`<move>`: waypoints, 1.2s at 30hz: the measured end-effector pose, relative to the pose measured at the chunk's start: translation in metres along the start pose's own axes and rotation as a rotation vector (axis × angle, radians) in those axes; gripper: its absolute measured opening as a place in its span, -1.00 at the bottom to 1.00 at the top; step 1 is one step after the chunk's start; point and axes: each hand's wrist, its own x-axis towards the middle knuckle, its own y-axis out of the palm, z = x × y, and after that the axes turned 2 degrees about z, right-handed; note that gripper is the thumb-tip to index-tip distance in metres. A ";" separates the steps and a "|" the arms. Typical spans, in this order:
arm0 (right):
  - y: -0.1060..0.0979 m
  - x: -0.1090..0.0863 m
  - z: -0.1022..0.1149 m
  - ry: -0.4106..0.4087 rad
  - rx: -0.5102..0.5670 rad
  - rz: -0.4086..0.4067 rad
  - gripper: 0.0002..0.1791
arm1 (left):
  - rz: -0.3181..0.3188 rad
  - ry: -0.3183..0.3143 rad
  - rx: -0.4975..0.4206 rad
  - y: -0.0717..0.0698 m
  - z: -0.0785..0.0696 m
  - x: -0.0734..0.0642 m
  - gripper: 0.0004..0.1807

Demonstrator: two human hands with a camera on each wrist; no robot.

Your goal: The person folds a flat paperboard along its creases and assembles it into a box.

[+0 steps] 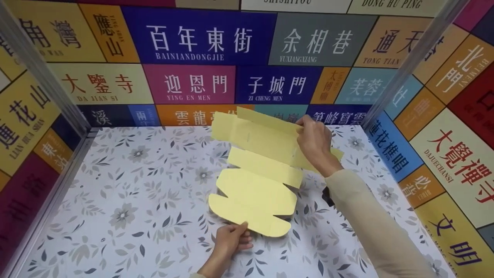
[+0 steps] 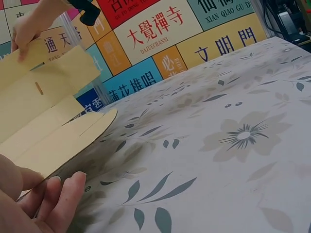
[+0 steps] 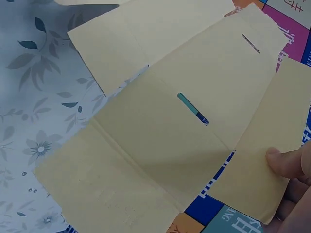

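Note:
A flat, unfolded yellow cardboard box (image 1: 258, 189) with creases, side flaps and slots is held up over the table, its far end raised. My left hand (image 1: 231, 239) pinches the rounded near flap between thumb and fingers. At the far right corner, my right hand (image 1: 314, 141) grips the upper edge panel. The right wrist view shows that thumb on the face of the panel (image 3: 262, 160), with fingers behind it. Two narrow slots are cut through the large panel (image 3: 194, 131). In the left wrist view the rounded flap (image 2: 63, 145) is between my left thumb and fingers.
A white table (image 1: 127, 185) with a grey leaf and flower print lies under the cardboard. Colourful panels with Chinese place names (image 1: 193, 42) wall the back and sides, with metal posts (image 1: 58, 73) at the corners. Dark equipment (image 2: 289, 22) stands beyond the table in the left wrist view.

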 end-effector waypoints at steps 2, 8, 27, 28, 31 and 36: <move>0.000 0.000 0.004 -0.022 0.014 -0.008 -0.83 | 0.011 -0.005 -0.005 0.003 0.004 -0.001 -0.63; 0.003 -0.001 0.016 -0.100 0.070 -0.067 -0.86 | 0.011 -0.028 -0.028 0.010 0.012 -0.002 -0.61; 0.017 -0.011 0.046 -0.301 0.119 -0.121 -0.94 | -0.068 -0.104 -0.191 0.030 0.021 -0.001 -0.59; 0.017 -0.012 0.047 -0.298 0.130 -0.114 -0.94 | -0.071 -0.110 -0.209 0.030 0.022 0.000 -0.60; 0.019 -0.015 0.049 -0.289 0.149 -0.087 -0.92 | -0.084 -0.126 -0.248 0.028 0.022 0.001 -0.63; 0.021 -0.017 0.051 -0.281 0.154 -0.071 -0.92 | -0.105 -0.144 -0.255 0.025 0.020 0.002 -0.64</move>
